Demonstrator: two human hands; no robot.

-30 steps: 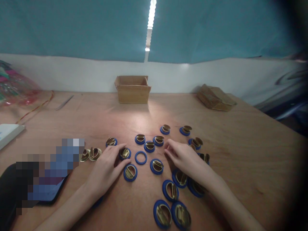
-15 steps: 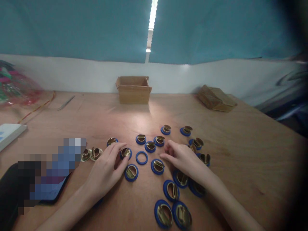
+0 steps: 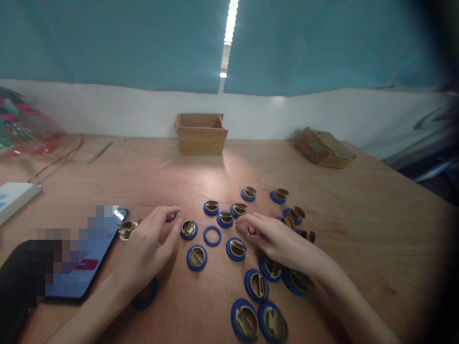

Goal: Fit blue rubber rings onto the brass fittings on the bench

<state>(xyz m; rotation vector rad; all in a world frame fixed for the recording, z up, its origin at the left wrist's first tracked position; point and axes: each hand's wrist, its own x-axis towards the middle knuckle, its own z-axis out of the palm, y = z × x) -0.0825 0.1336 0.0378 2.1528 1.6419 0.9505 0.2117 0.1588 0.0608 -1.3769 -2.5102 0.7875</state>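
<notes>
Blue rings holding round gold metal clips with hinged flaps lie over the tabletop. My left hand (image 3: 148,246) is just left of one blue-ringed clip (image 3: 189,229), fingers and thumb apart, with nothing seen between them. Partly behind its fingers is another blue-ringed clip (image 3: 171,213). A bare blue ring (image 3: 212,235) lies between my hands. Another blue ring (image 3: 145,295) shows partly under my left wrist. My right hand (image 3: 268,234) is above a blue-ringed clip (image 3: 235,249), its fingers curled in; whatever they hold, if anything, is hidden. Gold clips (image 3: 126,230) without a ring lie beyond my left hand.
A phone (image 3: 96,253) lies at the left, partly pixelated. At the back stand an open cardboard box (image 3: 201,142) and a tilted cardboard box (image 3: 324,148). A plastic bag (image 3: 25,126), a white box (image 3: 16,200) and tweezers-like metal strip (image 3: 100,152) are at the left.
My left hand has drawn back left from the blue-ringed clip, uncovering it and the ring under my wrist. My right hand's fingers have shifted slightly left, with the index finger reaching out more.
</notes>
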